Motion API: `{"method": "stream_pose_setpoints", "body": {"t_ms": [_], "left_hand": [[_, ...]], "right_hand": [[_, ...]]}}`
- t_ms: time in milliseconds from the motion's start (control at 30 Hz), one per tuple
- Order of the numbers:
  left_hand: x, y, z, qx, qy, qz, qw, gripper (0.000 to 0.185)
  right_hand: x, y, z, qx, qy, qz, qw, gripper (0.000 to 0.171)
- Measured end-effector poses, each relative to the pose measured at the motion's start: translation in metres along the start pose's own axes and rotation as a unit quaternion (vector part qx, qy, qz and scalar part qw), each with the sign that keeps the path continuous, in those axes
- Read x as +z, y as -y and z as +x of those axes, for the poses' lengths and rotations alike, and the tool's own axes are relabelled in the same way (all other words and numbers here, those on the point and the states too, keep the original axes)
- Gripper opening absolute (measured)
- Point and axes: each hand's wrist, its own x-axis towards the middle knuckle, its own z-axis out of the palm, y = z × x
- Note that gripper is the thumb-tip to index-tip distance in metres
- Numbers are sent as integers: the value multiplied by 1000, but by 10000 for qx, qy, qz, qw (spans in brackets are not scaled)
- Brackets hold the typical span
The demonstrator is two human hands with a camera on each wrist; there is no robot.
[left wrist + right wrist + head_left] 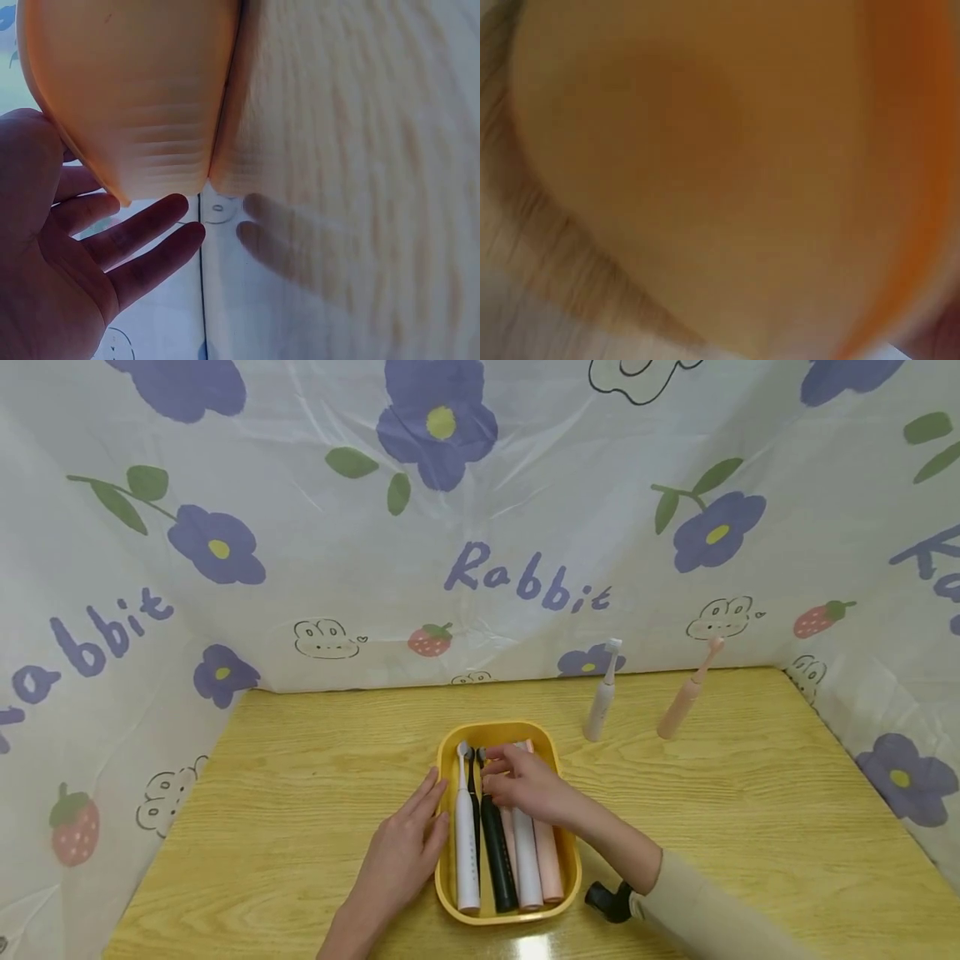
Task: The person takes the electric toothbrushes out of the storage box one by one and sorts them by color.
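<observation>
A yellow tray (442, 893) holds several electric toothbrushes side by side: a white one (467, 852), black ones, another white one (527, 868) and pink ones (548, 860). My right hand (528, 787) reaches over the tray. Its thumb and fingers pinch the neck of the front black electric toothbrush (498, 856), partly hiding it. Against the tray's left side rests my left hand (405, 843), fingers extended; the left wrist view shows this hand (82, 247) at the tray's edge (120, 199). In the right wrist view, the tray's outer wall (705, 187) is blurred and the fingers are hidden.
Behind the tray to the right, a white electric toothbrush (600, 702) and a pink electric toothbrush (684, 702) stand upright on the wooden table (315, 760). A black object (609, 902) sits by the right forearm. Flower-printed sheeting (525, 635) surrounds the table's back and sides.
</observation>
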Motion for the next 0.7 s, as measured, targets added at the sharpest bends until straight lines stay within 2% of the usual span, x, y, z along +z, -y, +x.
{"method": "stream_pose_setpoints", "body": {"t_ms": [100,200,333,533,700], "left_hand": [[0,0,0,-1,12,-41,10000,47],[-1,1,0,7,2,-25,10000,47],[0,0,-1,24,-34,2,10000,47],[0,0,0,-23,37,60,10000,47],[0,0,-1,5,41,71,10000,47]], "right_hand": [[9,-2,11,431,121,663,9968,55],[15,-4,18,693,157,1072,9917,53],[15,-7,21,857,327,1547,9837,54],[13,-12,24,1108,543,2457,9615,58],[15,-17,25,1144,639,2872,9489,56]]}}
